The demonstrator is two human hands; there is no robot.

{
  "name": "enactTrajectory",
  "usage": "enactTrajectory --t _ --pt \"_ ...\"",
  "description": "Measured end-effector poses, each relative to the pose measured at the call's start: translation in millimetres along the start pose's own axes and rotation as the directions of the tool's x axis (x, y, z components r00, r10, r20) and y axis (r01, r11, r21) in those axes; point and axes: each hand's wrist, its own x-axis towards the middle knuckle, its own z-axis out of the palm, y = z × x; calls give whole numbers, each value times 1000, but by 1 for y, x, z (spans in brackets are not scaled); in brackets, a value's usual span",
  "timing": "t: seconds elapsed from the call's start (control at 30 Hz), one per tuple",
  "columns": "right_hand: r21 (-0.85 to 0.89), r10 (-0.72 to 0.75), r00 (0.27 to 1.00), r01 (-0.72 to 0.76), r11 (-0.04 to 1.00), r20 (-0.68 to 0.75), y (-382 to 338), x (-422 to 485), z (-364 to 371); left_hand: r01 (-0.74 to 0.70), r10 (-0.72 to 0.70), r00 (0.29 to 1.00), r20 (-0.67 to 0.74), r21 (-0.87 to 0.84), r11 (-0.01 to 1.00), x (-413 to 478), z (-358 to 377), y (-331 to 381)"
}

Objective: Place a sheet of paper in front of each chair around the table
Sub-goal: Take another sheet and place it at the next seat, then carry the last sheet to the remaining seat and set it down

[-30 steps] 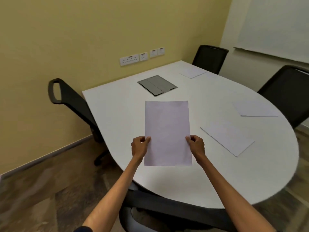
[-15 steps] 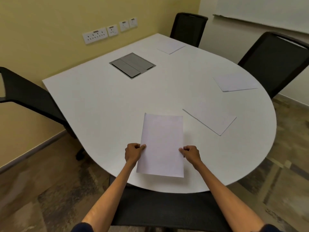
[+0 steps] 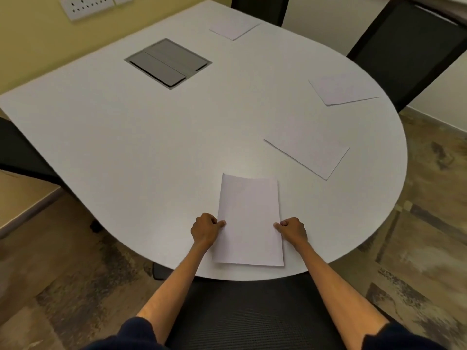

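Observation:
A white sheet of paper [image 3: 249, 218] lies nearly flat at the near edge of the white table [image 3: 151, 137], its far edge slightly lifted. My left hand [image 3: 205, 229] pinches its left edge and my right hand [image 3: 293, 230] pinches its right edge. Directly below me stands a black mesh chair [image 3: 252, 311], with the sheet in front of it. Three other sheets rest on the table: one to the right [image 3: 309, 154], one in front of the right chair [image 3: 342, 90], one at the far end [image 3: 233, 29].
A grey cable hatch [image 3: 168, 62] is set into the tabletop. Black chairs stand at the right [image 3: 404, 46], at the far end [image 3: 260, 6] and at the left [image 3: 17, 152]. Wall sockets [image 3: 88, 5] sit on the yellow wall. The floor is brown and patterned.
Both hands have lowered the sheet from mid-air down onto the near edge of the table, and my view has tilted downward and moved closer.

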Motion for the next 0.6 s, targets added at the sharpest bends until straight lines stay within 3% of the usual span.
enactTrajectory --t 0.47,0.6 --pt "-31 21 995 -24 999 -101 -4 9 13 52 -49 997 -62 38 998 20 8 -10" --pt "-16 20 994 -22 1000 -111 -3 12 13 8 -5 996 -92 39 999 20 8 -10"
